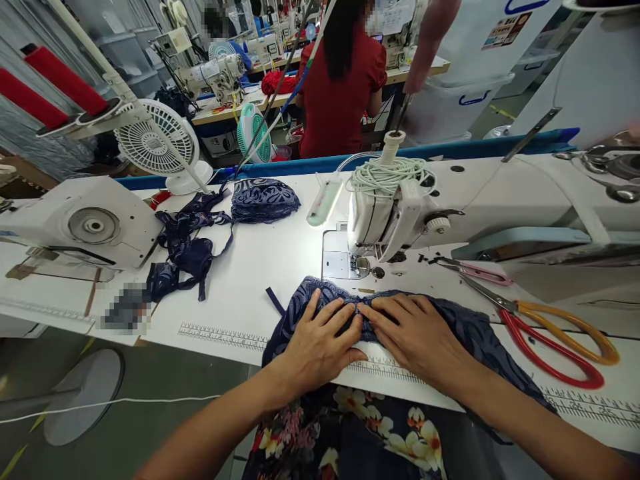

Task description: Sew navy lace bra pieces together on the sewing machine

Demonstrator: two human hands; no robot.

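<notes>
A navy lace bra [289, 325] lies spread along the front of the white sewing table, just before the sewing machine's needle plate. My left hand [320, 343] rests flat on its left cup and middle, fingers stretched out and spread. Across from it, my right hand [420, 333] also lies flat on the fabric, fingers extended, its fingertips almost meeting those of the left at the bra's centre. From under my right forearm the dark fabric trails toward the table's front edge. Just beyond both hands is the sewing machine's presser foot area [361, 267].
Orange-and-red-handled scissors [555, 327] and pink-handled snips [483, 272] lie right. Navy bras [193, 257] and a folded lace cup [265, 200] lie left, beside another machine [93, 223]. Red thread cones [65, 80] and a fan [157, 137] stand behind. A person in red [335, 93] sits ahead.
</notes>
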